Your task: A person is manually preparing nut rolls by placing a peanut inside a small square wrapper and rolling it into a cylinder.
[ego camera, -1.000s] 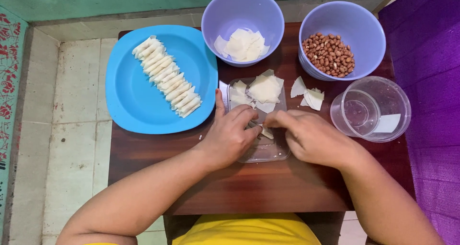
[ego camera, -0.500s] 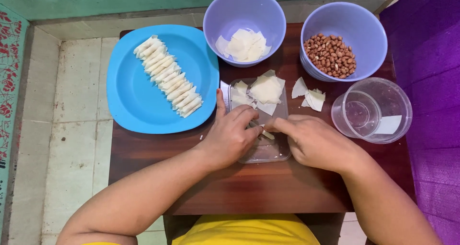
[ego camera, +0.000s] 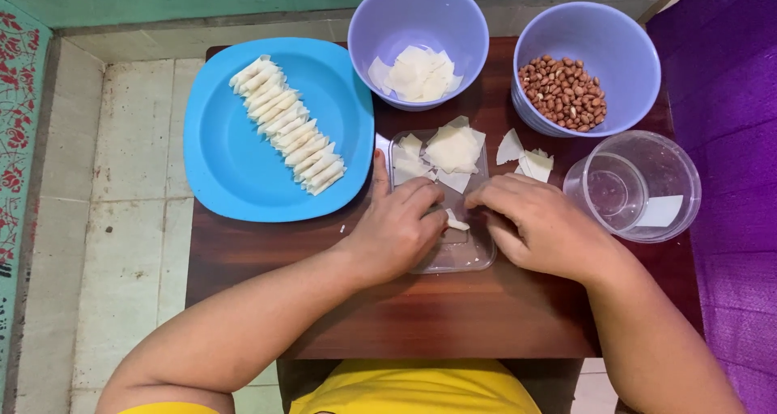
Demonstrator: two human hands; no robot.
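My left hand (ego camera: 401, 224) and my right hand (ego camera: 538, 224) meet over a clear plastic tray (ego camera: 461, 256) on the small wooden table (ego camera: 421, 309). Between the fingertips of both hands lies a small white pastry wrapper piece (ego camera: 456, 220), pinched and partly rolled. Loose wrapper squares (ego camera: 453, 148) lie at the far end of the tray. A blue plate (ego camera: 235, 163) to the left carries a row of rolled white pastries (ego camera: 289, 125).
A lilac bowl (ego camera: 417, 13) at the back holds wrapper sheets. Another lilac bowl (ego camera: 603, 33) holds peanuts (ego camera: 564, 93). A clear round container (ego camera: 635, 186) stands at right. Wrapper scraps (ego camera: 524, 157) lie on the table. Tiled floor at left, purple cloth at right.
Both hands stay over the tray; the fingers shift slightly around the small wrapper piece. Nothing else has moved.
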